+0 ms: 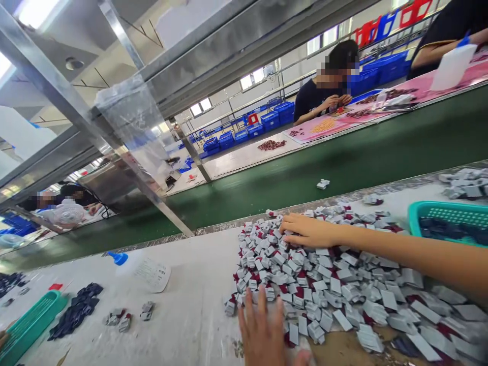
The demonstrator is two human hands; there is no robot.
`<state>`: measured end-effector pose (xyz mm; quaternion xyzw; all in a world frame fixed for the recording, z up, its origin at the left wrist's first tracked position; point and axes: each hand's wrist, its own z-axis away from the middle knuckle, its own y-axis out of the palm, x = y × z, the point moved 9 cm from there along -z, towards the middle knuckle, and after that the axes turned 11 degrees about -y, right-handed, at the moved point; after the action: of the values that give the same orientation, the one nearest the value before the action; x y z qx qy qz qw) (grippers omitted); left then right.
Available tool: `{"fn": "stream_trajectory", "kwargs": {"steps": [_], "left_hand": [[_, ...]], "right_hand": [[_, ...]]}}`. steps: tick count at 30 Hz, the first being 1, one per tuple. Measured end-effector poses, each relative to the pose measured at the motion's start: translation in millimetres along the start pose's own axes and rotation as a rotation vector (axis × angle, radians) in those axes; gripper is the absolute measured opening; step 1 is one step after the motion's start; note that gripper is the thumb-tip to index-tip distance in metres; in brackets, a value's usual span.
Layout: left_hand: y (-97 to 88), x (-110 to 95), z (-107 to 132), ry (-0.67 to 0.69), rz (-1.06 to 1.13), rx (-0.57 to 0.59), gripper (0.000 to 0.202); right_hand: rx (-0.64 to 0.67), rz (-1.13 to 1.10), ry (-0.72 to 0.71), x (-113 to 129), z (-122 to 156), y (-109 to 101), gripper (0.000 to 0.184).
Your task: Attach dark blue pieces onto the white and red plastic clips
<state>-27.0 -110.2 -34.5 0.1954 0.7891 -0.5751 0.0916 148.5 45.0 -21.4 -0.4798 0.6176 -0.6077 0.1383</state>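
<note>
A broad heap of small light-grey plastic pieces with dark-red parts point(324, 292) covers the right side of the white tabletop. My left hand point(263, 325) is at the heap's near left edge, palm down with fingers spread, close against the outer pieces. Reaching in from the right, my right hand point(310, 231) rests palm down across the far part of the heap. Its fingers lie over the pieces, and no piece shows gripped in it; its fingertips are partly hidden. A white squeeze bottle with a blue nozzle point(147, 272) lies to the left.
A teal basket point(414, 216) of dark pieces sits at the right; another teal basket point(36, 317) stands left, beside dark pieces point(78, 310) and a person's fingers point(3, 338). Beyond runs a green conveyor belt point(244, 190) bearing one grey piece point(323, 184). A co-worker point(320, 94) sits across.
</note>
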Motion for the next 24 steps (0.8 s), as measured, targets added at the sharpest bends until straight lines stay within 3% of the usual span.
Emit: {"fn": "stream_trajectory", "kwargs": {"steps": [2, 4, 6, 8, 11, 14, 17, 19, 20, 24], "left_hand": [[30.8, -28, -17, 0.172, -0.081, 0.084, 0.056], [43.9, -35, -30, 0.211, -0.093, 0.121, 0.049], [39.7, -32, -37, 0.175, -0.012, 0.101, 0.044], [23.6, -30, -39, 0.128, 0.13, 0.029, 0.042], [5.0, -32, -44, -0.049, 0.44, 0.0, 0.041], [24.8, -49, -55, -0.324, 0.871, 0.277, 0.053], [46.1, -72, -61, -0.435, 1.166, 0.521, 0.059], [53.2, -63, -63, -0.497, 1.236, 0.517, 0.06], [54.8, -50, -64, -0.534, 1.255, 0.464, 0.062], [42.1, 20, -67, -0.629, 1.29, 0.071, 0.069]], "right_hand": [[-0.02, -0.071, -0.014, -7, 4, -1, 0.034], [-0.086, -0.129, 0.006, -17, 8, -11, 0.033], [-0.203, -0.167, 0.057, -24, 17, -27, 0.037], [-0.333, -0.199, 0.102, -21, 29, -42, 0.042], [-0.448, -0.243, 0.098, 12, 48, -50, 0.046], [-0.421, -0.286, -0.015, 69, 60, -42, 0.039], [-0.219, -0.305, -0.143, 110, 58, -28, 0.042], [-0.084, -0.191, -0.048, 92, 48, -27, 0.054], [-0.047, -0.09, 0.063, 67, 42, -32, 0.063], [-0.148, 0.137, 0.531, -65, 17, -70, 0.051]]}}
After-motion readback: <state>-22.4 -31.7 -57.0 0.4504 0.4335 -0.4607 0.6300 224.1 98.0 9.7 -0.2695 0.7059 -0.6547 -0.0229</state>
